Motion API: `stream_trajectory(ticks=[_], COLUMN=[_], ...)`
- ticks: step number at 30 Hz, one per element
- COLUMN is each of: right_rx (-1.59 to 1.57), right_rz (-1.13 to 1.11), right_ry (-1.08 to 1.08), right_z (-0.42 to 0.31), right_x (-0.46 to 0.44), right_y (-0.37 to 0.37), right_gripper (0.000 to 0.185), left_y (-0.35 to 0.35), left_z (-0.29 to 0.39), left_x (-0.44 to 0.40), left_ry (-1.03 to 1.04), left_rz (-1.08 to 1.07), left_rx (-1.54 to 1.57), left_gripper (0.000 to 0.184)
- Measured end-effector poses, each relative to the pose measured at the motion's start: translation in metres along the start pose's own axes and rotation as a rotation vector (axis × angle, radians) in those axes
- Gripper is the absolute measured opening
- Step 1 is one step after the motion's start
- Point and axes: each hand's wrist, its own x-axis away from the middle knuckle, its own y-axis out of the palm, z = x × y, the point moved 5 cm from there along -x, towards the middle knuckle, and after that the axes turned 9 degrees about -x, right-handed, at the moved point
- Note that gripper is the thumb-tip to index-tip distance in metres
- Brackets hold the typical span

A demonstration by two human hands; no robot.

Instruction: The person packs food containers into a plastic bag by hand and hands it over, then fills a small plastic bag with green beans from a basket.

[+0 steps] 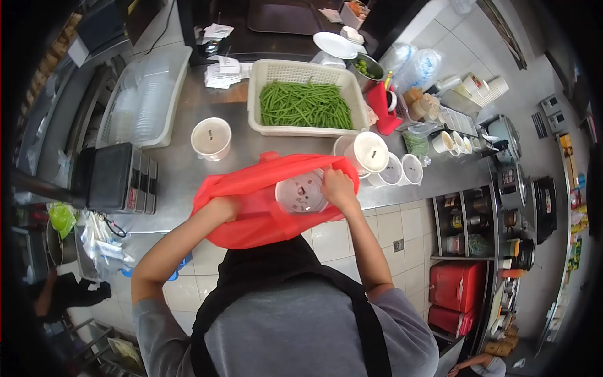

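A red bag [251, 227] is spread wide at the counter's front edge, with a round lidded tub [301, 191] inside it. My right hand [339, 188] is closed on the bag's right rim, beside the tub. At the bag's left side my left hand [225, 210] reaches in; its fingers are hidden by the red material. Behind the bag stands a white lidded tub [211, 139] on the left. To the right, another lidded tub [370, 152] sits near several smaller lidded cups [411, 169].
A white basket [254, 113] of green beans stands behind the bag. Left are a basket of clear containers [151, 100] and a black organiser [113, 179]. A red holder [380, 108] stands at right. Parts of other people show at lower left [47, 292] and lower right [480, 361].
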Motion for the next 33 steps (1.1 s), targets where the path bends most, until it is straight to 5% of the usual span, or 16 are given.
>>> stream_trajectory(ticks=[4, 8, 11, 17, 29, 31, 33], right_rx=[-0.135, -0.787, -0.752, -0.571, -0.168, -0.348, -0.206], right_rz=[-0.029, 0.000, 0.064, 0.218, 0.223, 0.313, 0.817], right_ry=[-0.124, -0.280, -0.130, -0.141, -0.163, -0.181, -0.154], right_z=[0.008, 0.027, 0.023, 0.019, -0.027, -0.011, 0.009], right_x=[-0.008, -0.029, -0.039, -0.060, -0.012, -0.005, 0.011], right_y=[0.010, 0.041, 0.050, 0.060, 0.008, -0.024, -0.070], right_gripper=[0.026, 0.022, 0.019, 0.014, 0.024, 0.026, 0.029], left_y=[0.014, 0.054, -0.004, 0.023, 0.013, 0.022, 0.014], left_z=[0.021, 0.017, 0.041, 0.027, 0.007, 0.000, 0.002], left_x=[-0.033, -0.054, 0.006, 0.018, 0.024, 0.015, 0.015], left_ry=[0.000, -0.033, 0.048, 0.024, -0.058, -0.014, 0.044], left_rz=[0.156, 0.370, -0.145, -0.349, -0.352, -0.253, -0.128], left_rx=[0.143, 0.571, -0.199, -0.065, 0.236, 0.147, 0.122], left_gripper=[0.063, 0.069, 0.066, 0.058, 0.065, 0.055, 0.043])
